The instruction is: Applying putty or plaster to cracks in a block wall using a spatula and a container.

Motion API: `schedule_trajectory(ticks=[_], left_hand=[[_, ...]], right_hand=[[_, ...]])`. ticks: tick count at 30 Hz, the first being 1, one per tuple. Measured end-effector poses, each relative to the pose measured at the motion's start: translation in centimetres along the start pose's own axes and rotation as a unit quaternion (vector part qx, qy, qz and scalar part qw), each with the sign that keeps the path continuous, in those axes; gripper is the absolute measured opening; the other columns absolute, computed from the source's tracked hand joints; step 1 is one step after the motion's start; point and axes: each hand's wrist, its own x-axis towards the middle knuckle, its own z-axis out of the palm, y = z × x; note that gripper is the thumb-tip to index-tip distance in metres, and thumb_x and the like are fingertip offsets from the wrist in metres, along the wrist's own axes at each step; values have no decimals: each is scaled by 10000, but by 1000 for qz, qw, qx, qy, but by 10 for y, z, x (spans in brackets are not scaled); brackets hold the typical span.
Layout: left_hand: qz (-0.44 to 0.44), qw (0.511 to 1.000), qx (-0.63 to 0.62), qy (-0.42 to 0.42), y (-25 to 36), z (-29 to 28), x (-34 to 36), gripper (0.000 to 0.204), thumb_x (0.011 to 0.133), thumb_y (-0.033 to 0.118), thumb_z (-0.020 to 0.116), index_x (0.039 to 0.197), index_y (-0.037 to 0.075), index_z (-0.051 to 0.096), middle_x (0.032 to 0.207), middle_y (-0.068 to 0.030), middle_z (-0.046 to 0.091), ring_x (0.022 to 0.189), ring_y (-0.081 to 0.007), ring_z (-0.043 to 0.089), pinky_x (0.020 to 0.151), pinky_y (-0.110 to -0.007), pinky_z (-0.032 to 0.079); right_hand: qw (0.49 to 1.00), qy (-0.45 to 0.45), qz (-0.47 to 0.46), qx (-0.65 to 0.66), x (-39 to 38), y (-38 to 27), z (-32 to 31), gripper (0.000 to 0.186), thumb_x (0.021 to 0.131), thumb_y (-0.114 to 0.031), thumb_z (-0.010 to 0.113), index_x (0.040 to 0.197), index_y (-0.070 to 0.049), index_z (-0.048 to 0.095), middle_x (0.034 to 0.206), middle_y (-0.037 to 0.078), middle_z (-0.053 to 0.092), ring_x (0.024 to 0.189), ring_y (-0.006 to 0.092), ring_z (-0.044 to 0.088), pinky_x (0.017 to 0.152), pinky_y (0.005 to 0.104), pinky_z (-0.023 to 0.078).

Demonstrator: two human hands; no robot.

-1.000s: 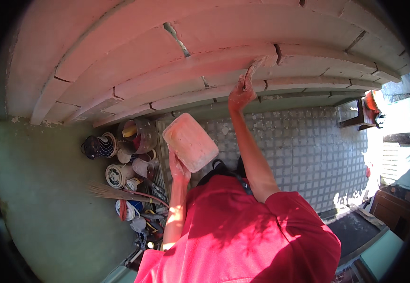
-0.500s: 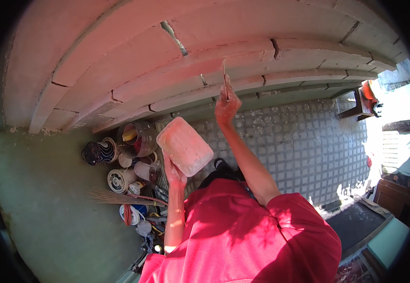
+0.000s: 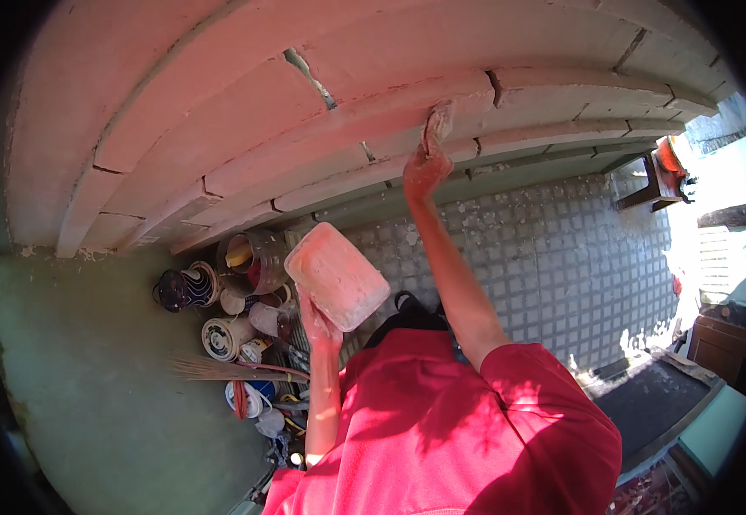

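Note:
My left hand [image 3: 317,324], whitened with paste, grips a shallow rectangular tub [image 3: 337,276] from its near left side. The tub is tilted, and pale smears coat its surface. My raised right hand [image 3: 427,174] is closed around a putty knife [image 3: 443,118], whose flat, paste-smeared blade lies at the ledge of the stepped wall [image 3: 347,120] in front of me. Whether the blade presses on the wall or hovers just off it, I cannot tell. The wall is pale, with dark open joints between its long blocks; one gap [image 3: 308,77] shows left of the knife.
Several buckets [image 3: 223,337] and a clear tub [image 3: 253,262] crowd the floor to the left, with a straw broom [image 3: 227,369] across them. Grey tiled floor [image 3: 544,266] stretches right, toward a small wooden stool [image 3: 647,193]. A dark-topped table [image 3: 647,408] stands at lower right.
My right hand has moved slightly right, and the putty knife has turned from edge-on to showing its flat blade. The tub in my left hand has sunk slightly in view.

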Motion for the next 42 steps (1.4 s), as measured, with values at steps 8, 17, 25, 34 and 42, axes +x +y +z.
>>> schedule_trajectory(ticks=[8,17,25,34,42], left_hand=[[2,1000,-6,-8,3,-1,7,583,1019,448,447,1480,106,349,1477,-76,450,1330,-285,465,1117,-463,386],[8,1000,-11,14,2,-14,-2,574,1019,445,453,1473,105,364,1472,-71,457,1326,-273,467,1116,-464,381],[10,999,-1,31,9,-9,-1,575,1018,447,453,1470,103,366,1475,-70,455,1328,-270,465,1117,-464,380],[14,1000,8,27,17,-5,-2,582,1014,450,460,1467,95,371,1468,-75,463,1319,-274,476,1111,-465,387],[16,1000,15,22,18,-6,-6,574,1017,447,454,1474,111,365,1479,-70,450,1323,-280,470,1108,-466,392]], right_hand=[[986,-123,39,106,-52,-56,-23,506,800,133,486,1286,39,589,1265,242,608,1202,336,596,967,345,477],[999,30,-2,-40,47,-4,-49,471,846,79,507,1298,-9,605,1227,204,648,950,297,691,794,320,510],[996,-59,2,73,-49,-48,5,504,794,139,499,1274,29,608,1277,211,614,1212,296,595,963,317,475],[996,70,53,21,38,5,-54,409,897,36,486,1284,-1,614,1168,191,681,939,206,691,777,290,503],[997,68,24,-16,-12,15,15,470,832,101,491,1283,23,598,1308,208,598,1110,310,652,900,319,490]])
